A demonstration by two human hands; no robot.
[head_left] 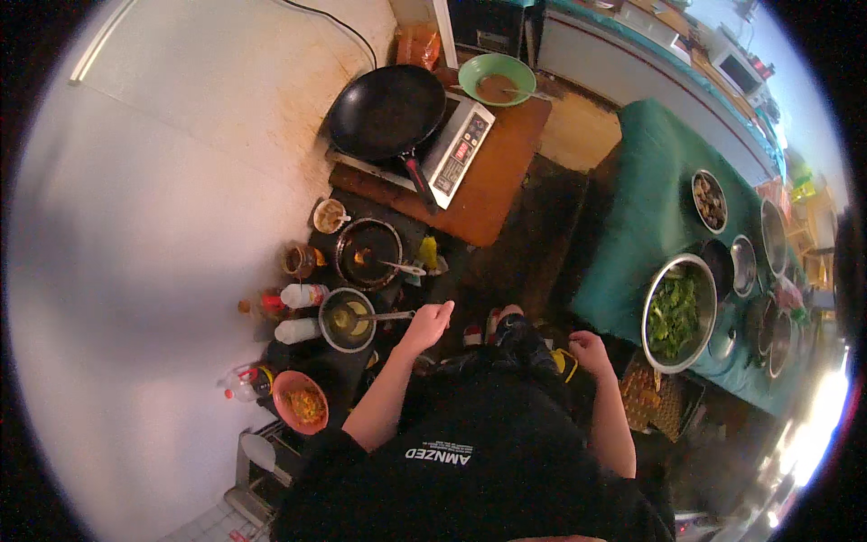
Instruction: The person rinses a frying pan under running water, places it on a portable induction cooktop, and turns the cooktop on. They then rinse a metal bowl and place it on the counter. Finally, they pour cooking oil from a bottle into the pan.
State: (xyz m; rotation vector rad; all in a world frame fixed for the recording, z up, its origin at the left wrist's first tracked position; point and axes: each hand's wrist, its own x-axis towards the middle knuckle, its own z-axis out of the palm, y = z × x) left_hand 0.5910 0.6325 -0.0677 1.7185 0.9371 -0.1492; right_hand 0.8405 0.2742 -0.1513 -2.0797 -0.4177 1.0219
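Note:
My left hand [432, 325] is closed, with its fingers curled in and nothing visible in it. Close beside it ends the long handle of a ladle [386, 316], which rests in a metal bowl [347, 344] of yellowish liquid. On the other side, my right hand [589, 350] hangs loosely curled near the green-covered table [601, 289], and no object shows in it. A black frying pan [386, 113] sits on an induction cooker [461, 158], beyond my left hand.
A dark round pan [368, 221] with a spoon, a cup [330, 215], white bottles [298, 331] and a pink bowl [282, 384] line the wall side. A green bowl [515, 65] stands behind the cooker. The table on the right bears a large bowl of leafy greens [675, 312] and several metal bowls.

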